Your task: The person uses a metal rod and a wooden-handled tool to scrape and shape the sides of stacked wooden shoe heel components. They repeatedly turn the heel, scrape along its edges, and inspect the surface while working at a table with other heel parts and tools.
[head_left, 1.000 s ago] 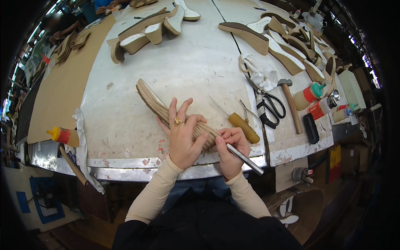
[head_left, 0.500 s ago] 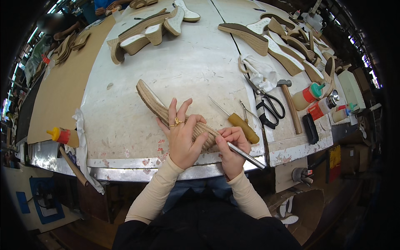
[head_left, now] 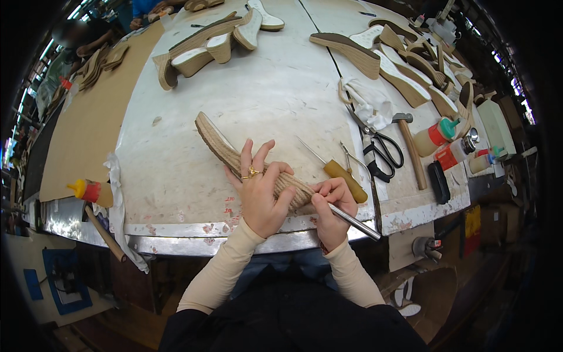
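A rope-wrapped wedge shoe sole (head_left: pixel 215 138) lies slanted over the near part of the table, its toe pointing far left. My left hand (head_left: pixel 262 190) is wrapped over its middle and grips it; a gold ring shows on one finger. At the heel end, my right hand (head_left: pixel 335 210) pinches a slim metal rod-shaped tool (head_left: pixel 359 223), whose tip is hidden by the fingers against the rope. Just beyond that hand lie an awl (head_left: pixel 345 180) with a yellowish handle and a pair of pincers (head_left: pixel 350 157).
Scissors (head_left: pixel 384 149), a hammer (head_left: pixel 410 149), a white cloth (head_left: pixel 370 105) and glue bottles (head_left: pixel 434 136) are at right. More wedge soles (head_left: pixel 346 53) lie farther back. At left stand a yellow-capped bottle (head_left: pixel 92 192) and another hammer handle (head_left: pixel 104 233). Another person's hands (head_left: pixel 159 8) appear far left.
The right hand and its metal tool have shifted slightly right and down along the heel end. The left hand keeps its hold on the sole.
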The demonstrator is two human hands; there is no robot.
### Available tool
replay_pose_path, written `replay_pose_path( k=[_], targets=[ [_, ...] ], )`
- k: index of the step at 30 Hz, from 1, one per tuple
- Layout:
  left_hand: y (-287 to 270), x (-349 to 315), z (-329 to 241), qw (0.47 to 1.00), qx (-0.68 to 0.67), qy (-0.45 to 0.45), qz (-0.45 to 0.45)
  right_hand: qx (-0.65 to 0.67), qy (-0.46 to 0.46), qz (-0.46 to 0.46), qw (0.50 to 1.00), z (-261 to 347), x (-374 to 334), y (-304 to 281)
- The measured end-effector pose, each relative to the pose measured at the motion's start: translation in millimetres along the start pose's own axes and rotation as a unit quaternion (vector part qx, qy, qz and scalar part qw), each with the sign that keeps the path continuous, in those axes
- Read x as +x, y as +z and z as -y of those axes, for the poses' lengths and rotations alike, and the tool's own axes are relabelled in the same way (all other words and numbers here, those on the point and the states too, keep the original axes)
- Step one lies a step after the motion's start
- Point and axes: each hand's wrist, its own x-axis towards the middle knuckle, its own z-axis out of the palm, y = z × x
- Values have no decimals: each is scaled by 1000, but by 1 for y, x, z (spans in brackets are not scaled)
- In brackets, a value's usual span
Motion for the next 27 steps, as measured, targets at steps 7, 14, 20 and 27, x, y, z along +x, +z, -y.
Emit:
replay_pose_path(
  k=[7,14,20,27],
  targets=[
    [1,-1,1,1000,3,13,-10,-18,-21,26,999,-5,-2,0],
    [0,0,1,1000,5,18,-10,-19,-10,17,1000,-4,0,4],
    [0,-1,1,1000,6,16,-9,-38,-16,12,999,-3,2,8],
    [3,-1,2,1000,16,15,-14,19,10,9,1000,-4,3,1]
  ],
)
